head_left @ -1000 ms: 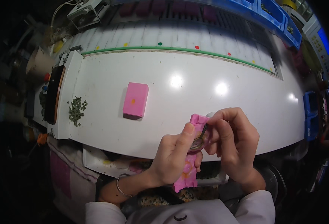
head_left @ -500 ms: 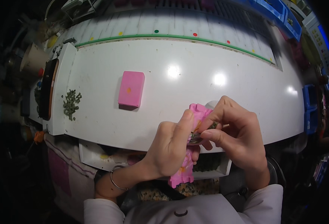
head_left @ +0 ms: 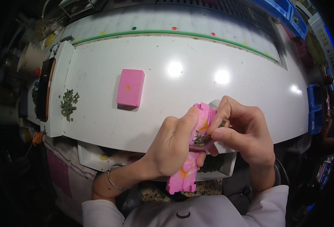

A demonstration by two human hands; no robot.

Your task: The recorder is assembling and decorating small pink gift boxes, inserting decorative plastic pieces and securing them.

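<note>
My left hand (head_left: 170, 145) is closed around an opened pink rubber-like mould (head_left: 182, 176), thumb on its upper half. The mould is bent back, its jagged lower half hanging below my fingers. Orange stains mark the pink, and dark green and greyish matter shows at the bend. My right hand (head_left: 244, 132) is beside the upper half, thumb and forefinger pinched together. A small green piece (head_left: 223, 123) shows between those fingers, partly hidden. On the white table farther left lies a closed pink block (head_left: 131, 87) with an orange spot.
A heap of small green pieces (head_left: 68, 105) lies at the table's left. Behind the table runs a pale conveyor belt (head_left: 151, 23) with a green edge strip (head_left: 136, 34). Below the front edge is an open drawer (head_left: 93, 160). Blue bins (head_left: 314, 109) stand at the right.
My right hand has drawn slightly right from the mould, and the green piece shows more at its fingertips. The mould's inside is more exposed. The belt's coloured dots have shifted left.
</note>
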